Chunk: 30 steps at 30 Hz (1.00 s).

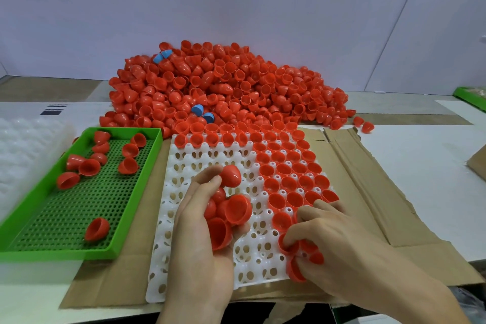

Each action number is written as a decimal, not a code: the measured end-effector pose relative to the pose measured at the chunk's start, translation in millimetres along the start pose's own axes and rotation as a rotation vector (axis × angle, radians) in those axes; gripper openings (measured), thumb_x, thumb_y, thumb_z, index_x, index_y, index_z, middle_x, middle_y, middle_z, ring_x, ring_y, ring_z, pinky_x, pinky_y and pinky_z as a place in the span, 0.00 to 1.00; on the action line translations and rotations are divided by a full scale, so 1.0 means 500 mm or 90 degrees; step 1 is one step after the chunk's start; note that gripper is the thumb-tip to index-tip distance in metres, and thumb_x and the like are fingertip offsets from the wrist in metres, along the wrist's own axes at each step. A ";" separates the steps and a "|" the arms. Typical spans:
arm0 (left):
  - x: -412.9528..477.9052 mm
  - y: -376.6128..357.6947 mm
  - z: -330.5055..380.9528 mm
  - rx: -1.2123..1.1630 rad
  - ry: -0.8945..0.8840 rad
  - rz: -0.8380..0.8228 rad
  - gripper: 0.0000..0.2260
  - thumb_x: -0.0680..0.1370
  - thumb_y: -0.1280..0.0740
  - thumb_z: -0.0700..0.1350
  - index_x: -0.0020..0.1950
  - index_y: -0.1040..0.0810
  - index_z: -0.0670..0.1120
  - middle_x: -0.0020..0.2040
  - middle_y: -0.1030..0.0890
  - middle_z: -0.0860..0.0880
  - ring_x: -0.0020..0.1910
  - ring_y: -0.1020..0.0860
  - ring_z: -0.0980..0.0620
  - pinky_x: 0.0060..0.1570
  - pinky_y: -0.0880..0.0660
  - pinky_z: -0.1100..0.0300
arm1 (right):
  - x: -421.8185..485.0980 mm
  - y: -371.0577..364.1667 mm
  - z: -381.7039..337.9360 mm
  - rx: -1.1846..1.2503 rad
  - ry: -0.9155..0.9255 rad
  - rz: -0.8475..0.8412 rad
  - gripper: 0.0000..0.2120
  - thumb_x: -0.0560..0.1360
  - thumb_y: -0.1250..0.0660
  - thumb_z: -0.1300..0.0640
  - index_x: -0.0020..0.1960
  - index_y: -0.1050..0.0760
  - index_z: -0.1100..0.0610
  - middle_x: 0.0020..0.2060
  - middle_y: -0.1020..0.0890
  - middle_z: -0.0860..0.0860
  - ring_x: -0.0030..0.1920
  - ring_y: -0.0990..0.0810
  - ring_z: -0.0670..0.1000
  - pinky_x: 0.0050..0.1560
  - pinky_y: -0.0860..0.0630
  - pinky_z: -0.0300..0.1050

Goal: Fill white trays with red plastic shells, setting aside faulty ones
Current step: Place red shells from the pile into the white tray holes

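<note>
A white tray [184, 192] with round pockets lies on cardboard in front of me. Its right side and far row hold several red shells [286, 168], open side up. My left hand [202, 242] hovers over the tray's middle, palm up, cupping a handful of red shells [231, 210], one pinched at the fingertips. My right hand [339, 242] rests on the tray's near right corner, fingers curled on red shells [297, 268] in the pockets there. A big heap of red shells [223, 87] lies behind the tray.
A green perforated tray [79, 218] at left holds several loose red shells. A stack of clear trays [23, 150] sits further left. Blue shells [202, 113] are mixed into the heap. Flattened cardboard [368, 187] extends right; another green tray [470, 97] is at the far right edge.
</note>
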<state>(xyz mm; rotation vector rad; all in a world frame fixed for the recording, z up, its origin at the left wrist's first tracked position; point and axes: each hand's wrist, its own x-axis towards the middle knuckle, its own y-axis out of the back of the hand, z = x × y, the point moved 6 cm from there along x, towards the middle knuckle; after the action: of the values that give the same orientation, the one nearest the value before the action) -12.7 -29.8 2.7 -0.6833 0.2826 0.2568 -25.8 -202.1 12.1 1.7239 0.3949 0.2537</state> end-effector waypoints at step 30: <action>-0.029 -0.047 -0.011 -0.066 0.127 -0.151 0.10 0.69 0.27 0.52 0.47 0.12 0.50 0.40 0.17 0.47 0.25 0.26 0.54 0.16 0.34 0.64 | 0.012 0.143 -0.046 0.574 0.135 0.419 0.11 0.69 0.26 0.67 0.45 0.20 0.53 0.53 0.14 0.46 0.59 0.17 0.51 0.58 0.20 0.45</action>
<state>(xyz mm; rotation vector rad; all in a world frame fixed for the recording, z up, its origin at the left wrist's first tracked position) -19.3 -52.9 17.2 -0.8384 0.3773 -0.0238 -20.5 -189.8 86.4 2.7037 0.0598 0.8329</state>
